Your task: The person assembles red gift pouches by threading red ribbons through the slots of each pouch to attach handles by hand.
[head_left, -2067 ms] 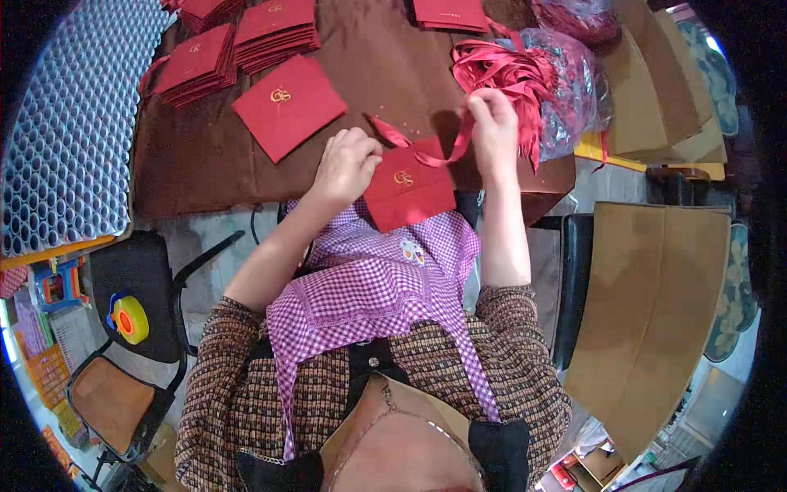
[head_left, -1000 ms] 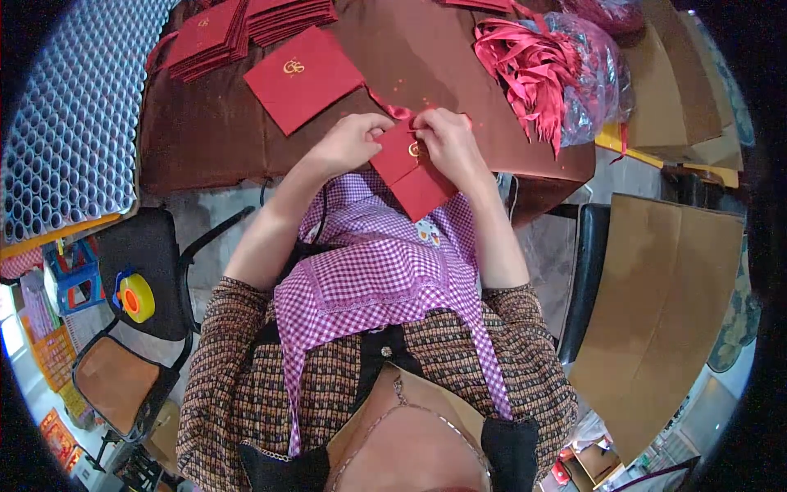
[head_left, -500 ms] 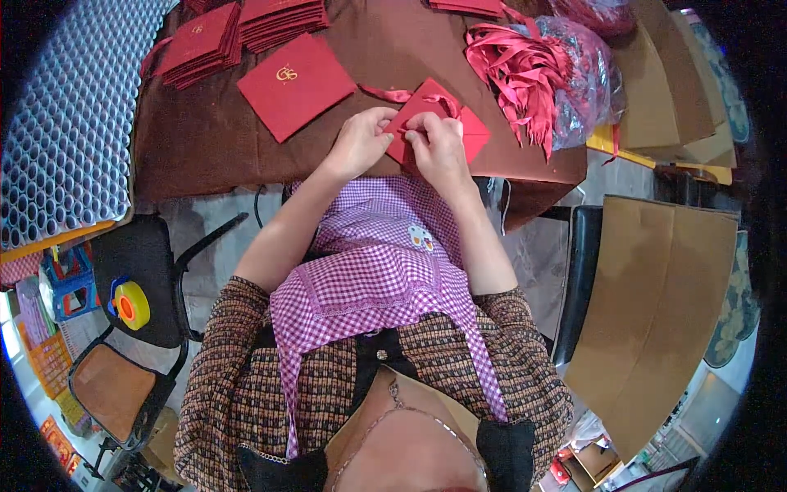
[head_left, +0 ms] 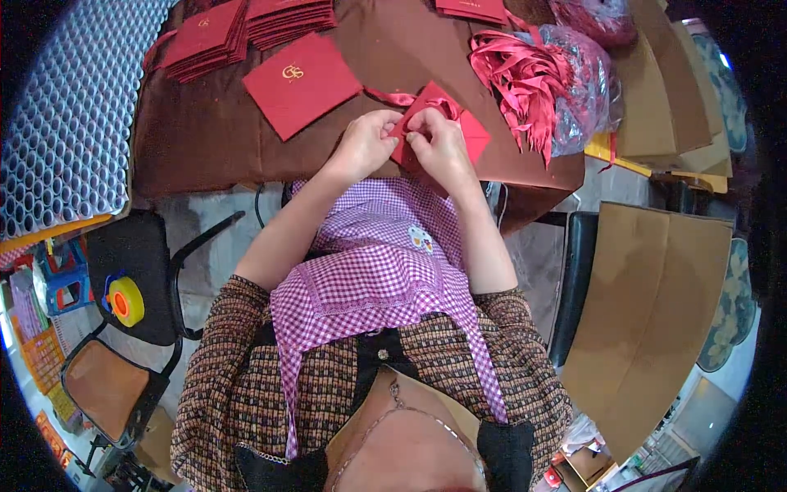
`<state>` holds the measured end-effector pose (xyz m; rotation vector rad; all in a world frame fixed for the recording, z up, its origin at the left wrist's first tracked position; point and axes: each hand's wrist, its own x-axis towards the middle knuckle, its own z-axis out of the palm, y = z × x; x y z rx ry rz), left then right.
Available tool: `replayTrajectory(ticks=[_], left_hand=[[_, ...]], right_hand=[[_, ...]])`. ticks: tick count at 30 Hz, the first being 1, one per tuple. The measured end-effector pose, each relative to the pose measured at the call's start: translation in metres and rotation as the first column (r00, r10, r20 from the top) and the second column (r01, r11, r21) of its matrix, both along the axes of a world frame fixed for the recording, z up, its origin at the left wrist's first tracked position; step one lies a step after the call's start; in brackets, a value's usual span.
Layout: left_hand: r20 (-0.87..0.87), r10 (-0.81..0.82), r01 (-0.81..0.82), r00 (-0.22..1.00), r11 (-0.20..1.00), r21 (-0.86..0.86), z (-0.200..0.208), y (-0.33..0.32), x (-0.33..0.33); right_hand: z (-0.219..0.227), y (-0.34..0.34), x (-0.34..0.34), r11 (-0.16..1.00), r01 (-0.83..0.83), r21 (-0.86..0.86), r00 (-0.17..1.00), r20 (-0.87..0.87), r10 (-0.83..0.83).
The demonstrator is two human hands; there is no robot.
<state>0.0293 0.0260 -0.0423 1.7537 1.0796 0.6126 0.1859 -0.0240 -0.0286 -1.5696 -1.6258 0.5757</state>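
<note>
A small red card folder [head_left: 474, 139] lies tilted at the table's near edge, under both hands. My left hand [head_left: 368, 141] pinches its left edge, thumb and fingers pressed together. My right hand [head_left: 438, 148] rests over the folder's middle, its fingertips pinched at the ribbon area; what sits exactly between them is hidden. A red ribbon [head_left: 392, 97] runs out from the folder to the left, and part of it loops above my right fingers. Just left of the hands a flat red folder [head_left: 302, 85] with a gold emblem lies on the cloth.
Stacks of red folders [head_left: 205, 41] stand at the far left of the brown tablecloth [head_left: 197, 131]. At the right, a heap of red ribbons [head_left: 525, 90] lies against a clear plastic bag [head_left: 586, 90]. Cardboard [head_left: 648, 320] leans by a chair at right; yellow tape [head_left: 126, 302] sits on the left chair.
The view has shifted slightly. Both hands stay at the small folder, with the right fingers moved only a little.
</note>
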Motion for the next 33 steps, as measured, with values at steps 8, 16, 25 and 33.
replayTrajectory(ticks=[8,16,25,33], left_hand=[[-0.051,-0.009,0.017,0.999,0.988,0.151,0.017,-0.007,0.002],[-0.074,-0.013,0.037,0.997,0.943,0.33,0.019,-0.008,0.007],[0.003,0.004,-0.005,1.0,0.961,0.276,0.023,-0.015,0.009],[-0.037,0.033,-0.018,0.999,0.937,0.348,0.02,-0.017,0.012]], right_hand=[[0.022,0.001,-0.006,1.0,-0.002,-0.015,0.996,0.086,0.004],[0.017,-0.004,-0.016,0.988,-0.026,0.151,0.96,0.28,-0.018],[0.02,-0.01,-0.019,0.992,0.119,0.027,0.989,-0.089,-0.117],[0.015,-0.016,-0.022,0.976,0.075,0.205,0.985,0.138,-0.104]])
